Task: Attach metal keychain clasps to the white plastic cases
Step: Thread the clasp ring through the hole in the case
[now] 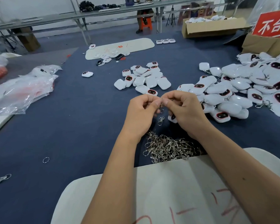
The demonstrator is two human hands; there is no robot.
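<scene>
Pinching a small metal clasp (161, 105) between thumbs and forefingers, the left hand (140, 110) and the right hand (184, 109) meet fingertip to fingertip above the blue counter (71, 135), both closed narrowly on it. Whether the right hand also holds a case under its palm cannot be told. A second clasp (160, 120) lies on the counter just below the hands, and a heap of loose clasps (168, 147) sits nearer the body, between the forearms, touching the edge of a white board (152, 191) with red marks. A small pile of white cases (144, 78) lies beyond the hands; a larger pile of cases (249, 88) spreads to the right. Clear plastic bags (23, 89) lie at the left.
</scene>
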